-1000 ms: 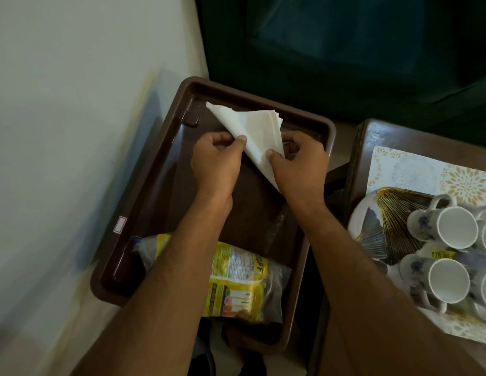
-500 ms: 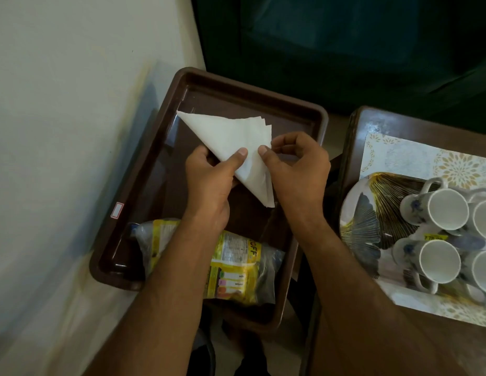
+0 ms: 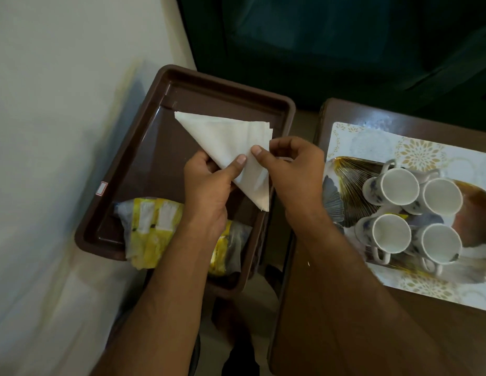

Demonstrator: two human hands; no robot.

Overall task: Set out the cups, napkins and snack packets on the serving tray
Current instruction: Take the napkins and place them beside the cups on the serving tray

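Napkins [image 3: 225, 142], folded into a white triangle, are pinched between the left hand [image 3: 206, 185] and the right hand [image 3: 293, 172] above the brown serving tray [image 3: 144, 147], a yellow snack packet [image 3: 152, 232] lying at its near end, four white cups [image 3: 413, 215] grouped on the table [image 3: 345, 335] to the right

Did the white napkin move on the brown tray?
Yes. The napkin turned: its long edge now runs along the brown tray's far rim, where a second ago its point aimed at the tray's far-left corner.

Bare forearms and hands [image 3: 209, 185], no sleeves or jewellery.
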